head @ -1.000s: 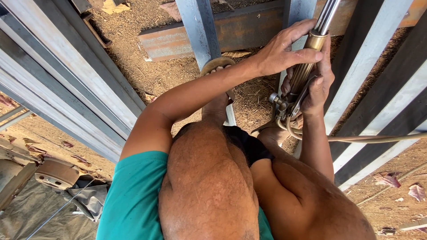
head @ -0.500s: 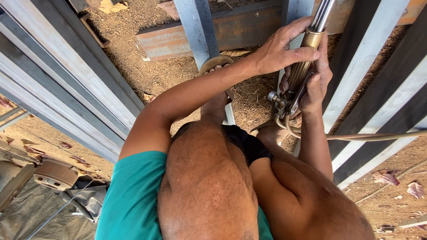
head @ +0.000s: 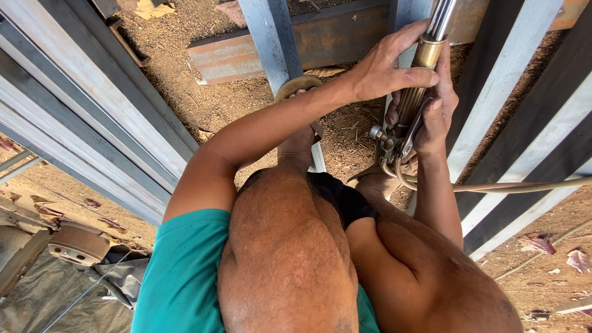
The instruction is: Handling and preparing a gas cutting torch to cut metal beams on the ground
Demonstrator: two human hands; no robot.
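- Left hand (head: 385, 71): reaches forward across the raised knee; fingers and thumb closed around the upper part of the brass-coloured, tube-bodied cutting torch (head: 414, 98), just below where its thin silvery pipes run out of the top of the view.
- Right hand (head: 436, 114): clamped on the lower part of the same torch from the far side, fingers lying along the lever; the two hands touch each other on the tool.
- Cutting torch: held nearly upright in front of the knees, between the pale grey steel uprights (head: 271, 37); valve knobs cluster at its lower end.
- Tan rubber hoses (head: 493, 187): loop out from the valve end and run off to the right edge.
- Tip of the torch: out of view above, so it cannot be told whether a flame burns or any metal is being cut.
- Rusty flat steel bar (head: 308, 52): lies across the brown dirt ground (head: 216, 98) behind the uprights; no fresh cut shows on it.
- Slanted grey steel bars (head: 80, 117): frame the left side; darker ones stand at the right.
- Teal short-sleeved shirt (head: 185, 271): covers the person's shoulder, lower left.
- Progress, as a judgement: the torch is gripped and positioned; no finished work is visible in the frame.
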